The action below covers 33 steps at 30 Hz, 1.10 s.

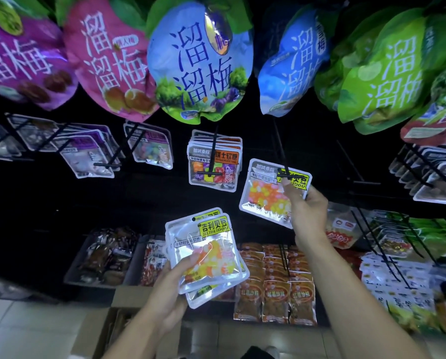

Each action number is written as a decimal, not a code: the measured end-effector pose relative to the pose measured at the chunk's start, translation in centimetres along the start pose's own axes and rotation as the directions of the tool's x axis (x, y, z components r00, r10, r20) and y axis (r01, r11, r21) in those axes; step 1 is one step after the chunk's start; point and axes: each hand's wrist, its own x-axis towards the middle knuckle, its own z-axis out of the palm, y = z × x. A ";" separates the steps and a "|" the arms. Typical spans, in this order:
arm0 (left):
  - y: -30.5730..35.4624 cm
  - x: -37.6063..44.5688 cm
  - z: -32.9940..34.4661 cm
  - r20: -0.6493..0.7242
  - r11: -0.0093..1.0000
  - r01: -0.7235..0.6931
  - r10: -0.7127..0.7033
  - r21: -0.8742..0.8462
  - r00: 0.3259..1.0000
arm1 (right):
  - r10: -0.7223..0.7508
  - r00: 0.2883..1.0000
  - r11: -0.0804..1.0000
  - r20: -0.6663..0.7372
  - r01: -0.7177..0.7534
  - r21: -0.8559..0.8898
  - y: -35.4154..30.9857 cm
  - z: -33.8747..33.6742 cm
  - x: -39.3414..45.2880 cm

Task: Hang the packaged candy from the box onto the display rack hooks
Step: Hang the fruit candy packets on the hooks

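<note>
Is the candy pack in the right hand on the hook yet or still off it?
Cannot tell. The pack sits at the hook tip, gripped by the right hand.

Top edge chops off the big plum snack bags, like the purple bag (pixel 17 53) far left. Brown cardboard box (pixel 128 322) on the floor is mostly hidden behind the left forearm. Silver-edged packets (pixel 434 177) at the right edge are blurry, labels unreadable. Black hook tip (pixel 285 173) covers the yellow-labelled candy pouch (pixel 266 195) hole, so can't tell if it's threaded
</note>
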 end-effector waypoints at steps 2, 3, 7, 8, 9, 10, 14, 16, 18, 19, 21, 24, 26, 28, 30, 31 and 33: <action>-0.2 -0.1 -0.5 -0.021 1.000 -0.001 0.000 -0.016 1.000 | -0.026 1.000 1.000 -0.006 0.026 0.007 -0.1 -0.2 -1.0; -0.3 -0.1 -0.8 -0.031 1.000 -0.003 0.002 -0.025 1.000 | -0.036 0.999 0.999 -0.006 0.036 0.002 0.0 -0.3 -1.5; -0.5 0.0 -1.2 -0.054 0.998 0.020 -0.022 -0.054 0.998 | -0.058 0.998 0.998 0.038 0.059 -0.018 0.0 -1.0 -2.5; -0.5 -0.1 -1.2 -0.054 0.998 0.023 -0.026 -0.055 0.998 | -0.061 0.997 0.998 0.044 0.062 -0.019 0.0 -1.1 -2.6; -0.6 -0.1 -1.2 -0.053 0.998 0.024 -0.027 -0.052 0.998 | -0.064 0.997 0.998 0.043 0.065 -0.019 0.0 -1.2 -2.5; -0.5 -0.1 -1.1 -0.052 0.998 0.024 -0.027 -0.051 0.998 | -0.069 0.997 0.997 0.035 0.070 -0.019 -0.1 -1.2 -2.4; -0.5 -0.1 -0.8 -0.025 0.999 0.020 -0.021 -0.038 0.999 | -0.107 0.994 0.994 0.007 0.107 0.002 -0.6 -1.0 -1.5; -0.5 0.0 -0.8 -0.011 0.999 0.018 -0.018 -0.032 1.000 | -0.125 0.992 0.992 0.003 0.125 -0.010 -0.8 -0.9 -1.0; -0.4 0.0 -0.8 -0.002 1.000 0.008 -0.009 -0.027 1.000 | -0.124 0.992 0.992 0.007 0.125 -0.028 -0.8 -0.7 -0.5; -0.4 0.1 -0.9 0.001 1.000 0.004 -0.004 -0.020 1.000 | -0.120 0.993 0.992 0.013 0.120 -0.033 -0.8 -0.7 -0.3; -0.2 0.0 -0.8 0.007 1.000 -0.003 0.003 -0.012 1.000 | -0.110 0.994 0.993 0.025 0.111 -0.044 -0.6 -0.6 0.0; 0.1 -0.1 -0.8 0.005 1.000 -0.012 0.012 -0.003 1.000 | -0.101 0.994 0.993 0.032 0.102 -0.051 -0.3 -0.6 0.0; 0.3 -0.1 -0.9 -0.001 1.000 -0.014 0.014 -0.006 1.000 | -0.105 0.994 0.993 0.034 0.106 -0.056 -0.3 -0.5 -0.1; 0.5 -0.1 -1.0 -0.007 1.000 -0.017 0.017 -0.006 1.000 | -0.102 0.994 0.993 0.032 0.103 -0.053 -0.1 -0.5 -0.2; 0.5 -0.1 -1.2 -0.011 1.000 -0.022 0.022 -0.007 1.000 | -0.087 0.996 0.995 0.019 0.088 -0.039 0.2 -0.5 -0.3; 0.5 -0.1 -1.2 -0.014 1.000 -0.021 0.021 -0.010 1.000 | -0.081 0.997 0.996 0.010 0.081 -0.027 0.3 -0.6 -0.4; 0.4 0.0 -1.3 -0.014 0.999 -0.021 0.021 -0.024 1.000 | -0.078 0.997 0.997 0.002 0.078 -0.012 0.5 -0.7 -0.5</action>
